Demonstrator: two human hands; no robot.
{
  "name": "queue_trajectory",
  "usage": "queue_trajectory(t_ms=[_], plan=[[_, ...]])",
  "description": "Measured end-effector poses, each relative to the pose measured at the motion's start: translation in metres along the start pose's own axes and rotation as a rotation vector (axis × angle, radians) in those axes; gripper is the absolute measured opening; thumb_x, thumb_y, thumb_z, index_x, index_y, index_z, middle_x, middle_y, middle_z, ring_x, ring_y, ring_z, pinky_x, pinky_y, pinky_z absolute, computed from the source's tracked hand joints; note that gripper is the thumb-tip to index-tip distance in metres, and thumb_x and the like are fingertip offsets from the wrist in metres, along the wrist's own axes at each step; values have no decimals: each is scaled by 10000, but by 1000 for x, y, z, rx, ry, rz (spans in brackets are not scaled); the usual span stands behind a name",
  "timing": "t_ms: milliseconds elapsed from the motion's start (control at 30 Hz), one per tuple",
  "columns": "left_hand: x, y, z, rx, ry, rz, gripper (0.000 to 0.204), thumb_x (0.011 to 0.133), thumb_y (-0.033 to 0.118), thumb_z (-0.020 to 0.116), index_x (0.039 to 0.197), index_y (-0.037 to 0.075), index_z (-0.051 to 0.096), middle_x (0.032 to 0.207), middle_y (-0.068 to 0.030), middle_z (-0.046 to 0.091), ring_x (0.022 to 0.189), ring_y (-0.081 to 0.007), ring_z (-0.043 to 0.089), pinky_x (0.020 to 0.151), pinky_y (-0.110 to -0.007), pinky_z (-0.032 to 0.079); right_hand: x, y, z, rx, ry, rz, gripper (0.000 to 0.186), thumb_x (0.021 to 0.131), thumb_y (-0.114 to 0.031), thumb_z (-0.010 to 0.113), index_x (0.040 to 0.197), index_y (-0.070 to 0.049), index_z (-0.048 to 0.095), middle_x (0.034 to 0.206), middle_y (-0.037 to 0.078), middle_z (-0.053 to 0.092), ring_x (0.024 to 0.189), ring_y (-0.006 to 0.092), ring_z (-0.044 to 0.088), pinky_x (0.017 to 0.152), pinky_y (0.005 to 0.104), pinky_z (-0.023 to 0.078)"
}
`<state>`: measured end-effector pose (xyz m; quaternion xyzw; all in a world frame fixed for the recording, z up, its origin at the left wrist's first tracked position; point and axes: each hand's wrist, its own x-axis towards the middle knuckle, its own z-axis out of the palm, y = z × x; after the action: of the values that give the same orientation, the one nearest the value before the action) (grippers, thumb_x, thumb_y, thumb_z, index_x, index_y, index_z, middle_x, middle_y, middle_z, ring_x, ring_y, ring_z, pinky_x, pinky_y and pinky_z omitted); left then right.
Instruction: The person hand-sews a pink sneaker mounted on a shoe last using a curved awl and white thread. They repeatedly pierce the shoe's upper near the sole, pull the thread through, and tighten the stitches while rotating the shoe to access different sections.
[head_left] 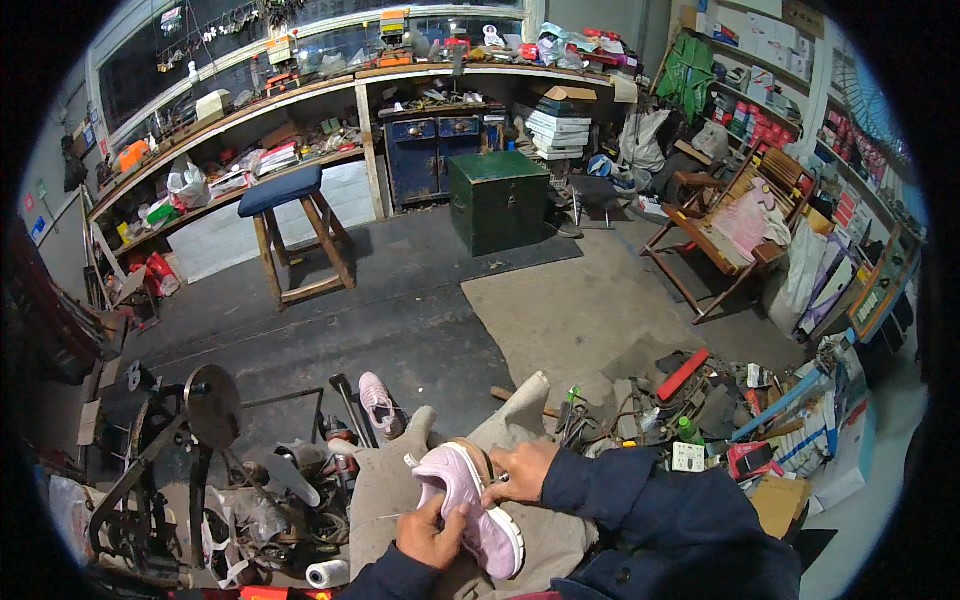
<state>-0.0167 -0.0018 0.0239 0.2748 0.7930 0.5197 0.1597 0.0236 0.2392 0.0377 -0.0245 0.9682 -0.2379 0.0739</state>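
A pale pink sneaker (462, 487) with a white sole lies tilted across my lap, over a grey-beige cloth (385, 490). My left hand (432, 533) is closed on the near side of the sneaker's opening, thumb and fingers pinching its edge. On the sneaker's other side, along the sole, my right hand (524, 472) is closed with its fingertips against the shoe. What those fingers pinch is too small to make out. A tan strip (476, 456) curves beside the shoe's upper end. A second pink sneaker (379, 402) rests on the floor just past my knees.
To the left stands a black hand-cranked machine with a round wheel (212, 406). Tools and scraps (655, 400) are heaped at my right, with a red bar-shaped thing (683, 374) on top. Farther off are a blue-topped stool (292, 215), a green chest (498, 203) and a wooden chair (735, 225).
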Motion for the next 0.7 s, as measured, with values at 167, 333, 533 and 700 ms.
queue_trajectory(t_ms=[167,333,533,700], plan=[[-1,-1,2,-45,28,-11,223,975,213,679,965,-9,703,670,-128,659,619,-200,646,587,-362,509,-4,-5,-11,-98,-24,49,827,781,-783,676,948,25,721,783,283,698,779,465,713,711,531,578],[-4,-3,0,-48,19,-36,220,971,194,687,1011,-20,716,721,-66,687,687,-104,622,634,-323,510,-13,2,-12,-108,-38,140,905,783,-866,584,932,9,761,816,282,708,811,450,719,762,523,580],[-3,-11,5,-241,93,-25,240,920,172,748,1050,-25,705,852,-93,745,780,-129,679,708,-321,538,-53,28,8,223,23,281,654,832,-673,726,958,-32,701,860,255,721,841,394,729,791,465,570],[-2,-14,3,-239,24,-155,212,919,155,743,1024,-22,689,844,-72,717,775,-105,633,717,-299,525,-67,18,25,1303,71,128,575,950,-297,703,1430,-64,489,822,38,607,679,128,545,607,288,420]])
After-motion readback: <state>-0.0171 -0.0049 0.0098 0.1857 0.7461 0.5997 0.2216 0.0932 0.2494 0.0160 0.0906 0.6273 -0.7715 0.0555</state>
